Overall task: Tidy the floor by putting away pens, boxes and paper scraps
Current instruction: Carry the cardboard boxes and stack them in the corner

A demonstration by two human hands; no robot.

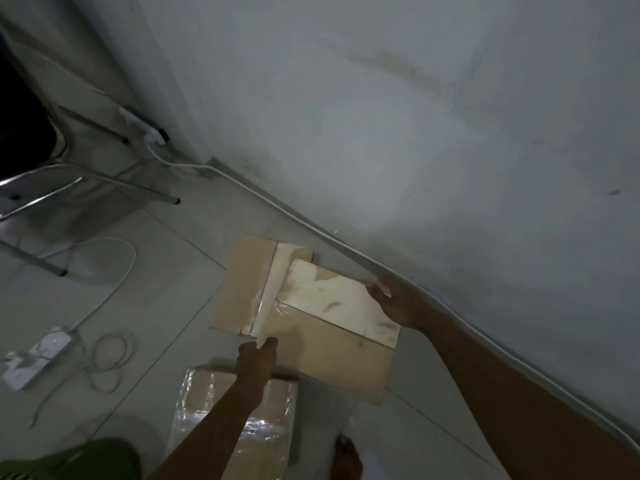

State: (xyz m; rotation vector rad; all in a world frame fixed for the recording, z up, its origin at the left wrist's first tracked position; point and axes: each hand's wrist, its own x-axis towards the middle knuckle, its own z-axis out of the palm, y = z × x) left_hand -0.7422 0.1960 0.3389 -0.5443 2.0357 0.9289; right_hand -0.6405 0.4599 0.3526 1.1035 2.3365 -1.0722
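Observation:
I hold a tan cardboard box (332,348) with a white label between both hands, just above the tiled floor by the wall. My left hand (258,356) grips its near left corner. My right hand (394,303) grips its far right edge. A second flat cardboard box (242,289) lies on the floor under and left of it, partly covered. A tape-wrapped cardboard box (266,420) sits on the floor below my left forearm, partly hidden by it.
A white power strip (38,355) with looping cables (110,355) lies at the left. Metal chair legs (104,181) stand at the upper left. A white cable (311,230) runs along the wall base. My bare foot (346,459) and a green item (86,459) are at the bottom.

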